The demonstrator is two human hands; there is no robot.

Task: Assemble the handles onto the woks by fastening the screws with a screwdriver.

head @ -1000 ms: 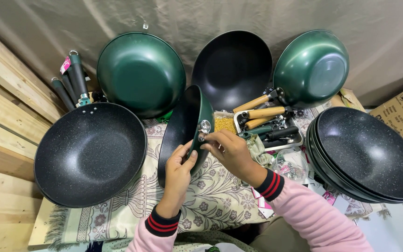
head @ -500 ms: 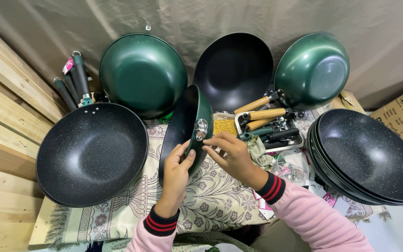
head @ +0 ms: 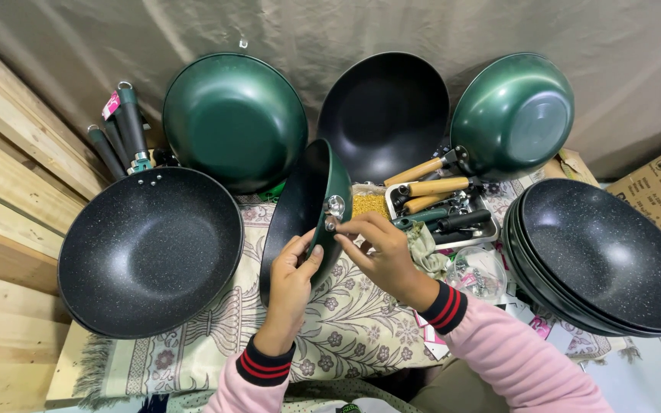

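Observation:
A green wok (head: 309, 210) with a dark speckled inside stands on edge at the middle of the patterned cloth (head: 208, 336). My left hand (head: 292, 271) grips its rim from below. My right hand (head: 376, 248) pinches a small part at the silver handle bracket (head: 334, 206) on the wok's green outer wall. Both wrists wear pink sleeves with dark striped cuffs.
A speckled wok (head: 151, 248) with dark handles lies at left. Two green woks (head: 235, 118) (head: 510, 115) and a black one (head: 384, 111) lean on the back drape. A stack of woks (head: 602, 256) sits at right. A tray (head: 441, 214) holds wooden handles and parts. Wooden planks (head: 1, 199) line the left.
My hands and the upright wok stay almost in place. The right fingers have shifted slightly at the bracket.

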